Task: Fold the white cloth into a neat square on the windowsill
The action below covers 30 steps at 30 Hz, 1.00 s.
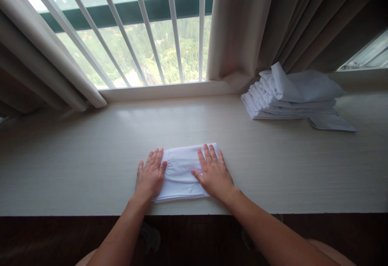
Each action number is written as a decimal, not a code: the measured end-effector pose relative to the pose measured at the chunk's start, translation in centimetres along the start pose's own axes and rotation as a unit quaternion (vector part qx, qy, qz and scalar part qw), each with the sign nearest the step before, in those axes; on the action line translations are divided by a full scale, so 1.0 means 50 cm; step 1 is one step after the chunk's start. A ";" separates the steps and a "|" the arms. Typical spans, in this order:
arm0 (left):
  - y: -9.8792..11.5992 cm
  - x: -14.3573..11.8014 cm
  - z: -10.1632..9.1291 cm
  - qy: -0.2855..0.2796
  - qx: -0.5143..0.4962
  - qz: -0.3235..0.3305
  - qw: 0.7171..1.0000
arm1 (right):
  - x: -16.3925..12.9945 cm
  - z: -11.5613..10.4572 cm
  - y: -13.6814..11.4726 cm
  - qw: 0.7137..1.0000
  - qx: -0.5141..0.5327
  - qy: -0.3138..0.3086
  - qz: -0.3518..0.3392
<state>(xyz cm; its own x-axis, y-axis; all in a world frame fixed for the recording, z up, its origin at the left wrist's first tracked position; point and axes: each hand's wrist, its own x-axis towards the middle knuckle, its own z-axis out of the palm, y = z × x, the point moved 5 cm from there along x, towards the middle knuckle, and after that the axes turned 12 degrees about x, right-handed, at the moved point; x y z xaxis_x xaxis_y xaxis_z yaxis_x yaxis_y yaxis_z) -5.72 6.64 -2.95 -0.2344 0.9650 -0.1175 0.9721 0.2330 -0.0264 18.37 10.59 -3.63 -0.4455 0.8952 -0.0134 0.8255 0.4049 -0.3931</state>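
A folded white cloth (pixel 183 173) lies flat near the front edge of the pale wooden surface, with gathered puckers along its left part. My left hand (pixel 151 175) rests on the cloth's left edge, palm down, fingers stretched out. On the right part of the cloth lies my right hand (pixel 214 171), flat with its fingers spread and the thumb pointing inward. Neither hand grips the fabric. What is under the palms is hidden.
Toward the back right stands a stack of folded white cloths (pixel 291 104), with one flat grey-white piece (pixel 332 121) poking out at its lower right. Behind the pale surface (pixel 91 161) are a barred window (pixel 145 47) and curtains (pixel 239 27).
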 end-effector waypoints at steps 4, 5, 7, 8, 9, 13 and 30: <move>-0.026 -0.004 0.013 -0.006 0.002 -0.019 1.000 | 0.000 -0.001 0.000 1.000 0.003 -0.004 0.003; -0.031 -0.004 0.014 -0.005 -0.003 -0.026 1.000 | 0.000 -0.001 -0.001 1.000 0.005 -0.005 0.004; -0.036 -0.005 0.008 0.007 -0.024 -0.051 0.998 | 0.000 -0.002 -0.001 1.000 0.008 -0.005 0.004; -0.036 -0.007 0.001 0.020 -0.037 -0.068 0.997 | 0.001 -0.002 -0.001 1.000 0.009 -0.005 0.004; -0.033 -0.010 -0.011 0.040 -0.049 -0.081 0.995 | 0.001 -0.002 -0.002 1.000 0.010 -0.004 0.003; 0.023 -0.034 -0.078 0.149 -0.064 -0.048 0.986 | 0.001 -0.004 -0.004 1.000 0.010 0.002 0.003; 0.210 0.000 -0.048 0.050 -0.003 0.078 0.996 | -0.003 -0.010 -0.004 1.000 0.013 0.011 -0.006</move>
<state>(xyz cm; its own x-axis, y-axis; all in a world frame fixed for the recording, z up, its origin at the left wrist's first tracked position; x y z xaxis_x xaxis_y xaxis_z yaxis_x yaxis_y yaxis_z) 4.50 9.36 -0.83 -0.0789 0.9967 -0.0200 0.9968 0.0787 -0.0103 18.43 10.49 -3.09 -0.4474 0.8943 0.0110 0.8107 0.4108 -0.4171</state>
